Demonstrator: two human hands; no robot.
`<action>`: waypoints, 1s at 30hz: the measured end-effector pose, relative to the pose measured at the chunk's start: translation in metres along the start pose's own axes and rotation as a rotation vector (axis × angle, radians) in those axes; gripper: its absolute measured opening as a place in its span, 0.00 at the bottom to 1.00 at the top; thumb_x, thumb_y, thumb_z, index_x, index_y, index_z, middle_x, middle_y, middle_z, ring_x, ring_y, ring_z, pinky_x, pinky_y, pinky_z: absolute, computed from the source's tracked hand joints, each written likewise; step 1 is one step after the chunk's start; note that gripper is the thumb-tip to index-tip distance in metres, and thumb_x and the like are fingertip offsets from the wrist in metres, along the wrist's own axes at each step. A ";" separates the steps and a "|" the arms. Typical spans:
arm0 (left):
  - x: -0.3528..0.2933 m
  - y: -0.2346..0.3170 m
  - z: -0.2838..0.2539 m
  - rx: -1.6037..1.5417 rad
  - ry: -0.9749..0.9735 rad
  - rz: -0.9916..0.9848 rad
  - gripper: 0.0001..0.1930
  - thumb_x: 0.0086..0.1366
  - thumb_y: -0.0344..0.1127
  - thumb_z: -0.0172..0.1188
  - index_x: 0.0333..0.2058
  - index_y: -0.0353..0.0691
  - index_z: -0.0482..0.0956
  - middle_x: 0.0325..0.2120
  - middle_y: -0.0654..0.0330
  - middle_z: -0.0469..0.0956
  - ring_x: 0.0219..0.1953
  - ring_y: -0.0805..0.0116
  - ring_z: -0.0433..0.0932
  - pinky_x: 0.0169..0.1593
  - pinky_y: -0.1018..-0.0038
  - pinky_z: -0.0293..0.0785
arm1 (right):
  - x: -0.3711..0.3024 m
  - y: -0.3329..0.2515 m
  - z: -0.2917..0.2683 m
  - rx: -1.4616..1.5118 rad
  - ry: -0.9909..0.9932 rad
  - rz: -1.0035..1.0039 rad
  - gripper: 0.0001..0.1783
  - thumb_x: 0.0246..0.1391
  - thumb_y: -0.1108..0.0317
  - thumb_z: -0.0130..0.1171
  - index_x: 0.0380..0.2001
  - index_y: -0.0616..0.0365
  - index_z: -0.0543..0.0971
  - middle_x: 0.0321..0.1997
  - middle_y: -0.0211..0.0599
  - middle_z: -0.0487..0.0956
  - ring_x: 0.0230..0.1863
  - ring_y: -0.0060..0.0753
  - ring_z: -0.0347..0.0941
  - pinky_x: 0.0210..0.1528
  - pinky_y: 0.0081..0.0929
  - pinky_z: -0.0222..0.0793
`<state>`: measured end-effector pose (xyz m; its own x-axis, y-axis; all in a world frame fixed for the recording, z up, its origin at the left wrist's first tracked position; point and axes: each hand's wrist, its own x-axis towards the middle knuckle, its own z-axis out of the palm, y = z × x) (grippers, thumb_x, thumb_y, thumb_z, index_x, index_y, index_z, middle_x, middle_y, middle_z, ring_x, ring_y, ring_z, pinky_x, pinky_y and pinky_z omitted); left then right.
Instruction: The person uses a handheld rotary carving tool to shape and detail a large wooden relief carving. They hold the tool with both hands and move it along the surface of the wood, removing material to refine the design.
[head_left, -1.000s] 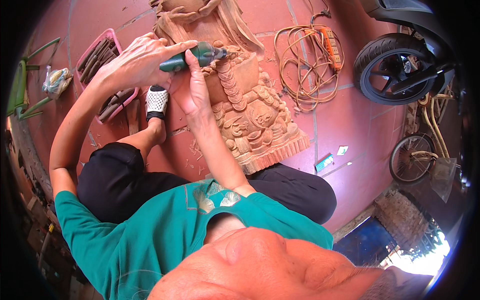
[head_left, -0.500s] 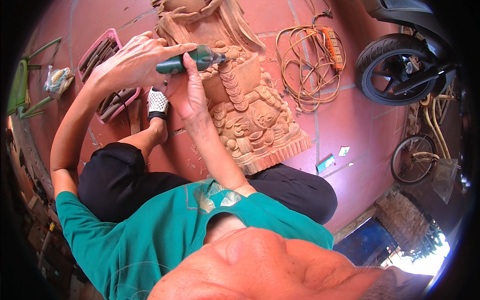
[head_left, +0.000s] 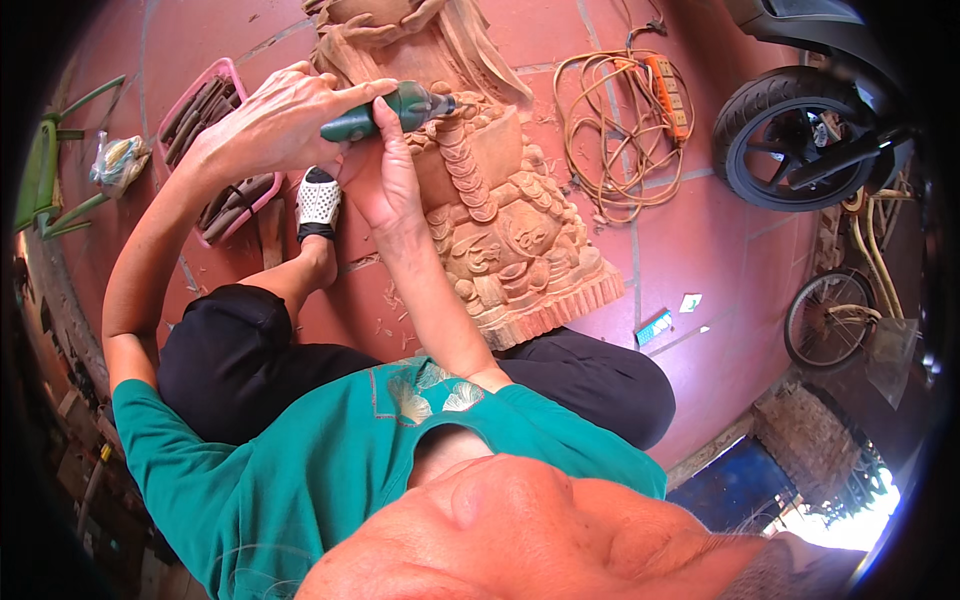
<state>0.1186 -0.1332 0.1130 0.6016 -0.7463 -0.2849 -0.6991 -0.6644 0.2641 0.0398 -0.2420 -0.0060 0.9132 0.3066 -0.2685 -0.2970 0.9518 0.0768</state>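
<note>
Green rotary tool (head_left: 410, 101) gripped by left hand (head_left: 283, 122) and right hand (head_left: 386, 185); maintain steady hold, light pressure, following contours of carved wooden sculpture (head_left: 522, 236).

The wooden carving (head_left: 478, 180) is cut off at its far end, the hands (head_left: 285, 118) hide part of the green power tool (head_left: 410, 104), whose tip (head_left: 456, 101) is too small to make out, and the motorbike (head_left: 790, 86) at far right is cropped.
</note>
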 end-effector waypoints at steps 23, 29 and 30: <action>0.006 0.002 0.001 0.013 0.015 -0.015 0.48 0.40 0.37 0.67 0.67 0.50 0.63 0.29 0.52 0.79 0.37 0.57 0.77 0.49 0.64 0.66 | 0.003 -0.008 0.003 0.053 -0.070 0.002 0.23 0.64 0.54 0.55 0.57 0.50 0.69 0.56 0.34 0.76 0.57 0.34 0.73 0.55 0.44 0.74; -0.003 0.001 -0.003 -0.062 -0.038 -0.050 0.49 0.40 0.36 0.68 0.67 0.51 0.62 0.30 0.50 0.79 0.38 0.54 0.77 0.51 0.62 0.66 | 0.003 0.002 -0.002 -0.029 -0.003 0.014 0.24 0.63 0.54 0.57 0.57 0.53 0.69 0.55 0.35 0.76 0.57 0.32 0.73 0.54 0.41 0.75; -0.005 0.001 -0.004 -0.070 -0.044 -0.043 0.49 0.40 0.36 0.68 0.67 0.51 0.62 0.31 0.50 0.79 0.38 0.53 0.77 0.52 0.61 0.66 | 0.002 0.003 -0.002 -0.033 -0.007 0.007 0.24 0.62 0.54 0.57 0.56 0.53 0.69 0.55 0.35 0.76 0.56 0.32 0.73 0.54 0.40 0.75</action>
<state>0.1164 -0.1303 0.1183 0.6116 -0.7158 -0.3371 -0.6438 -0.6979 0.3140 0.0404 -0.2383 -0.0080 0.9130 0.3135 -0.2611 -0.3125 0.9488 0.0466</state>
